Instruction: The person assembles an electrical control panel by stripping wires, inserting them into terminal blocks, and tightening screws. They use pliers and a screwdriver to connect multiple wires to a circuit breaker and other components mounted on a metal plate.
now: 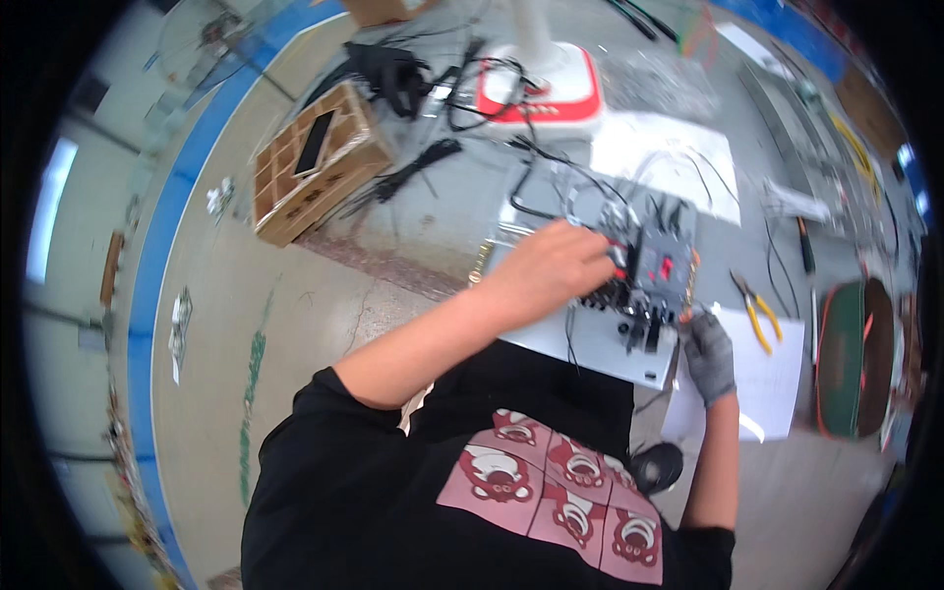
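A white metal mounting plate (590, 344) lies on the floor in front of me, with grey circuit breakers (657, 264) and black wires fixed on it. My bare left hand (551, 264) reaches across the plate, fingers curled against the left side of the breakers where a red bit shows at the fingertips. Whether it grips anything is hidden. My right hand (708, 356), in a grey glove, is closed at the plate's right edge around a small tool whose tip touches the breaker row.
Yellow-handled pliers (755, 313) lie on white paper (767, 383) to the right. A cardboard divider box (315, 162) stands at the far left, a red and white fan base (539, 90) beyond, with black cables (408, 79). A green and red case (851, 359) sits far right.
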`<state>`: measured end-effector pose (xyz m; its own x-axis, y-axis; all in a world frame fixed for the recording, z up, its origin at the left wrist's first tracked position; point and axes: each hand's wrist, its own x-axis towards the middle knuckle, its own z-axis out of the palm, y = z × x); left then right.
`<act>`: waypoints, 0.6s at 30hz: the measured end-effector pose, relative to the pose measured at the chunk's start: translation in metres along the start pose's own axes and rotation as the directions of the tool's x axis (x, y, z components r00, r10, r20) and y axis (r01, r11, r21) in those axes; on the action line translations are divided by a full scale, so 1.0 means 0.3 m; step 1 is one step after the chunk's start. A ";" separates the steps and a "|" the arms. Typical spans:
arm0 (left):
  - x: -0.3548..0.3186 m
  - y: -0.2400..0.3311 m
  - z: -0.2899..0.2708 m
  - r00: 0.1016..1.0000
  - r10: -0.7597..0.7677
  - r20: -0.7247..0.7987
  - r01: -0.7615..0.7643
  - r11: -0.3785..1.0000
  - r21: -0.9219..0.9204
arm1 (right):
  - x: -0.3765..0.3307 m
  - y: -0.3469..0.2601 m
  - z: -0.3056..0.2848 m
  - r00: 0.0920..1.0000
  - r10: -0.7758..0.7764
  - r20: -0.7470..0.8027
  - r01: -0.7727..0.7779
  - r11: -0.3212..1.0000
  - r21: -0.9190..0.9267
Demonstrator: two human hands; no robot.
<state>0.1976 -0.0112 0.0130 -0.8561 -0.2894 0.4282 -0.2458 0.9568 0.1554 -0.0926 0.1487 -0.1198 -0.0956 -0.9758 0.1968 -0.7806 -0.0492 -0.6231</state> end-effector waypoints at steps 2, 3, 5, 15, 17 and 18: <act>0.004 0.005 -0.006 0.996 0.000 -0.091 -0.005 0.999 -0.054 | -0.026 0.062 0.008 1.000 0.002 0.010 -0.002 1.000 0.016; -0.001 0.010 -0.025 0.985 0.002 -0.175 -0.015 0.997 -0.077 | -0.026 0.071 0.017 0.996 -0.083 -0.029 0.083 0.996 -0.018; -0.054 0.017 -0.056 0.951 -0.102 -0.293 0.071 0.991 -0.115 | -0.020 0.070 0.017 0.999 -0.042 0.006 0.042 0.998 0.053; -0.400 -0.100 0.002 0.795 -0.475 -0.377 0.444 0.879 -0.171 | -0.036 0.165 0.022 0.994 0.098 0.042 -0.104 0.984 0.144; -0.440 -0.147 0.012 0.769 -0.529 -0.359 0.495 0.848 -0.189 | -0.027 0.137 0.014 0.995 0.087 0.052 -0.094 0.984 0.153; -0.455 -0.166 0.012 0.755 -0.550 -0.358 0.513 0.835 -0.201 | -0.021 0.120 0.013 0.992 0.108 0.057 -0.117 0.977 0.176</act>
<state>0.3249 -0.0193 -0.0565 -0.3483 -0.7543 0.5565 -0.5527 0.6448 0.5280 -0.1176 0.1522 -0.1463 -0.1439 -0.9860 0.0844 -0.6433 0.0283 -0.7651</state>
